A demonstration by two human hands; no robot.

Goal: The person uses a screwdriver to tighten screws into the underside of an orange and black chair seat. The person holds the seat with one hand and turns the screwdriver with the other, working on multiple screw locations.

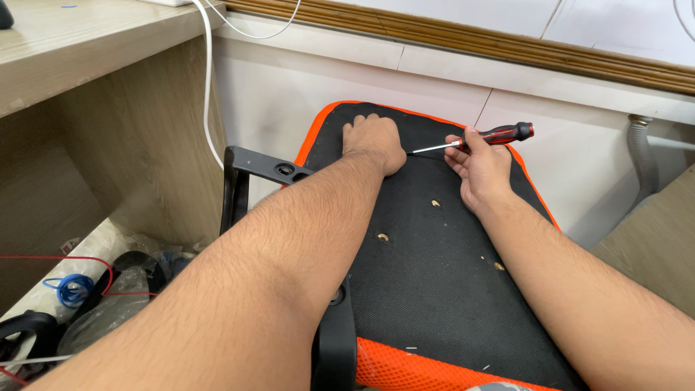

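A black fabric chair panel (434,289) with an orange rim lies flat in front of me, with three small screw holes (382,237) showing in it. My left hand (374,142) rests closed, knuckles up, on the far end of the panel. My right hand (481,168) holds a red-and-black screwdriver (499,135) by its handle. The thin metal shaft points left, and its tip reaches the edge of my left hand. What lies under my left hand is hidden.
A black plastic armrest bracket (260,168) sticks out at the panel's left side. A wooden desk (87,51) stands at the left with white cables (209,87) hanging down. Tangled wires and bags (79,297) fill the space under it. A grey corrugated hose (643,156) runs down the right wall.
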